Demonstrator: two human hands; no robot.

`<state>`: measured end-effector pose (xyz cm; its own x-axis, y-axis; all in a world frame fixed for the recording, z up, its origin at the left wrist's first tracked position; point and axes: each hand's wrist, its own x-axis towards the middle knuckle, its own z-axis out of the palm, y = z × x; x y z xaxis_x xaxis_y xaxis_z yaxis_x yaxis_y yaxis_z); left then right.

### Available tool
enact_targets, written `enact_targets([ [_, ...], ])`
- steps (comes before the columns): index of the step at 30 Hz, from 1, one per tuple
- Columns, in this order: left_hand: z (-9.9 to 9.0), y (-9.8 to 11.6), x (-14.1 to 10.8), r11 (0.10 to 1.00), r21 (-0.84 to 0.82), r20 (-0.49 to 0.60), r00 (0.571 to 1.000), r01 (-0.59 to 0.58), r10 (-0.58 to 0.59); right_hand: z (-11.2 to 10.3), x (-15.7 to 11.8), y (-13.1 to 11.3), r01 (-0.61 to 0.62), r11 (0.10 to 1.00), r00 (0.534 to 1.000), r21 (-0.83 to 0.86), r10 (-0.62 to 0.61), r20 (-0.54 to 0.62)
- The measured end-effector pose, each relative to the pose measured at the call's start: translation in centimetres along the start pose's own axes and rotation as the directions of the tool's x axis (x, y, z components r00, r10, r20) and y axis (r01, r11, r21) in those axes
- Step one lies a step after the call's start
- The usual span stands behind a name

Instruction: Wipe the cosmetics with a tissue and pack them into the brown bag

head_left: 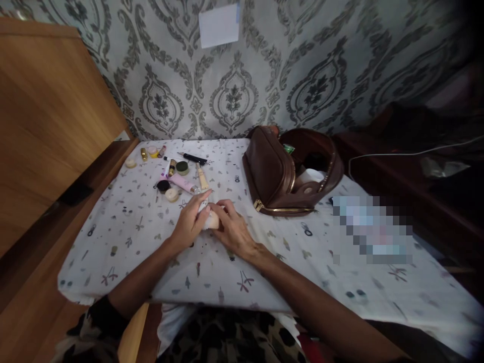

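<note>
Near the middle of the patterned tablecloth, my left hand (189, 221) and my right hand (234, 233) come together around a small rounded cream-coloured item (214, 220). Something white, perhaps a wipe or tissue, shows at its left side between the fingers. My left thumb presses against it, and my right fingers grip its right side. Its exact kind is partly hidden by my hands. Just beyond lie a pink tube (182, 182), a slim beige tube (202, 176), a small cream-coloured jar (171, 194) and a black-lidded pot (163, 186).
A brown zippered bag (269, 166) stands unzipped to the right. A dark green-lidded jar (182, 168), a black pen-like item (194, 159) and gold-capped cosmetics (143, 154) lie at back left. A blurred-out flat object (372, 229) lies right. A wooden panel (56, 101) borders the left.
</note>
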<state>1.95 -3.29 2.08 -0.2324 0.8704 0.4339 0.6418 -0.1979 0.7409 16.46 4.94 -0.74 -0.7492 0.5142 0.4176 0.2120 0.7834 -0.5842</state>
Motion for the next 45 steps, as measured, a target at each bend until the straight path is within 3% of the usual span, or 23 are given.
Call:
enact_targets([
  [3,-0.4,-0.3,0.5,0.92,-0.3,0.038,0.967,0.251,-0.252,-0.4,0.2,0.0,0.053,0.993,0.999,0.106,-0.053,-0.007],
  [6,-0.4,-0.5,1.0,0.691,-0.597,0.108,0.894,0.409,-0.435,-0.7,0.4,-0.2,0.088,0.957,0.996,0.278,-0.084,-0.027],
  [10,-0.2,0.0,1.4,0.481,-0.759,0.17,0.846,0.439,-0.505,-0.4,0.6,-0.5,0.014,0.829,1.0,0.558,-0.001,-0.024],
  [13,0.0,0.4,1.4,0.42,-0.807,0.179,0.85,0.416,-0.496,0.2,0.7,-0.6,-0.147,0.626,0.986,0.765,0.155,0.063],
  [15,0.0,0.5,1.2,0.432,-0.816,0.159,0.868,0.384,-0.471,0.4,0.9,-0.8,-0.226,0.502,0.966,0.835,0.223,0.127],
  [17,0.1,0.6,1.1,0.462,-0.814,0.139,0.889,0.353,-0.436,0.4,1.0,-1.0,-0.276,0.434,0.948,0.858,0.27,0.168],
  [24,0.0,0.2,0.8,0.572,-0.764,0.088,0.926,0.299,-0.368,0.2,1.1,-1.6,-0.276,0.346,0.907,0.897,0.403,0.124],
  [28,0.1,-0.3,0.5,0.742,-0.628,0.013,0.956,0.234,-0.292,0.3,1.1,-1.8,-0.269,0.184,0.889,0.945,0.426,0.17],
  [33,0.1,-0.5,0.0,0.944,-0.314,-0.024,0.993,0.1,-0.113,-0.4,1.2,-2.4,-0.269,0.004,0.89,0.963,0.384,0.247],
  [37,0.2,-0.3,-0.3,0.99,-0.141,-0.031,0.999,0.016,-0.02,-0.9,1.2,-2.5,-0.283,-0.038,0.904,0.958,0.323,0.28],
  [40,0.2,0.2,-0.3,0.993,-0.116,0.001,1.0,-0.017,0.017,-1.0,1.2,-2.4,-0.303,-0.03,0.891,0.953,0.345,0.294],
  [45,-0.1,1.0,-0.2,0.962,-0.256,-0.012,0.995,0.097,-0.104,-0.9,1.2,-2.0,-0.324,-0.039,0.881,0.945,0.352,0.317],
])
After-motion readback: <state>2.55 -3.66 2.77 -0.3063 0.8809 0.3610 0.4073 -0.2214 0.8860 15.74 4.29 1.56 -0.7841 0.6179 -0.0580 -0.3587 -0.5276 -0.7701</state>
